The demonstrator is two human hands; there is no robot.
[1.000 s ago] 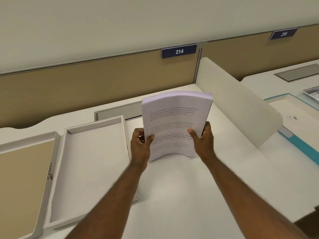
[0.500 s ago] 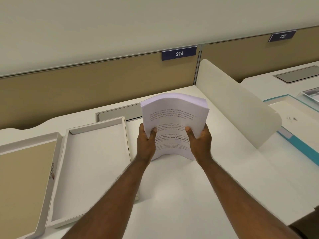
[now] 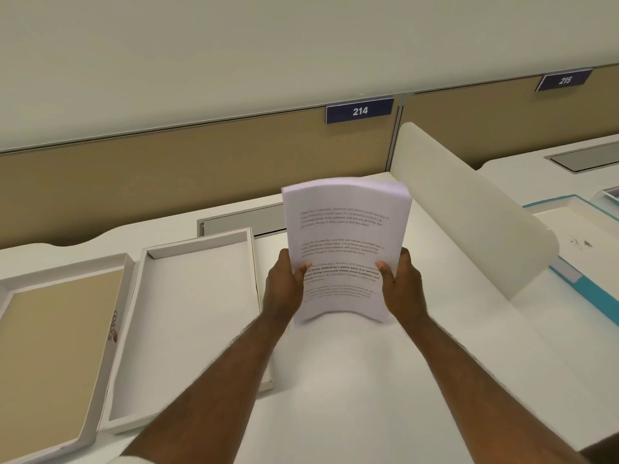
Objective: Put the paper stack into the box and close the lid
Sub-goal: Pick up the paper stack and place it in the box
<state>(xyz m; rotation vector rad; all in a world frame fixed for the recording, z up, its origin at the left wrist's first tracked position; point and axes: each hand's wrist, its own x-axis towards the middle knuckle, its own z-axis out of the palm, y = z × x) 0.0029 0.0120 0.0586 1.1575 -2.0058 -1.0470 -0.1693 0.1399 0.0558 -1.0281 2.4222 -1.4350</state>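
I hold a thick stack of printed white paper (image 3: 345, 239) upright over the desk, its lower edge bowed. My left hand (image 3: 283, 286) grips its left edge and my right hand (image 3: 400, 286) its right edge, thumbs on the front page. To the left lies an open white box (image 3: 197, 262), shallow and empty, flat on the desk. Further left, touching it, is the lid (image 3: 50, 336), lying inside-up with a tan inner face and a printed logo on its side wall.
A white curved divider panel (image 3: 469, 216) stands to the right of the stack. Behind it runs a tan partition with number plates 214 (image 3: 360, 110) and 215. A grey cable hatch (image 3: 241, 221) sits in the desk behind the box. A teal-edged tray (image 3: 586, 296) lies on the neighbouring desk.
The stack has been straightened and now stands more upright between both hands, sitting slightly lower and closer to me. Both hands keep their grip on its edges.
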